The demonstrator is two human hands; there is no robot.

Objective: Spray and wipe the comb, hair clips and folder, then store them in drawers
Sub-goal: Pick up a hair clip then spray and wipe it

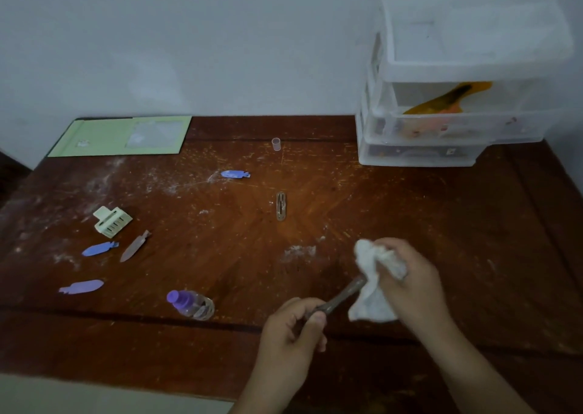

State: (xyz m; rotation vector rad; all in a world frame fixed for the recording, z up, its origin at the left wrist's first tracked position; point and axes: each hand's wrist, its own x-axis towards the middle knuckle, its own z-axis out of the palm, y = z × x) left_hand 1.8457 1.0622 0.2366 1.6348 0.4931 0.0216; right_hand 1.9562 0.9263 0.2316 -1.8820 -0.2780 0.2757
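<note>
1. A brown hair clip [342,297] is pinched at its near end by the curled fingers and thumb of the left hand [291,334], at about 6 o'clock on the wooden table [441,224].
2. A crumpled white cloth [375,282] is gripped by the right hand [413,275], whose fingers are curled round it; the cloth is wrapped over the far end of the held clip.
3. A second brown clip [281,205] is seen lying flat near the table's centre, well apart from both hands.
4. A blue clip [235,174] lies toward 12 o'clock of that clip, with a small clear cap [276,144] standing beyond it.
5. At 9 o'clock a cream comb [112,222] is found, with another blue clip [100,248] and a brownish clip [135,246] just beside it on its near side, and a purple clip [81,287] nearer still.
6. A spray bottle [191,304] with a purple cap is lying on its side at about 7 o'clock, near the left hand but apart from it.
7. A green folder [104,137] is laid flat at 10 o'clock against the wall.
8. A clear plastic drawer unit [457,66] stands at 2 o'clock; something orange is visible in its middle drawer.
</note>
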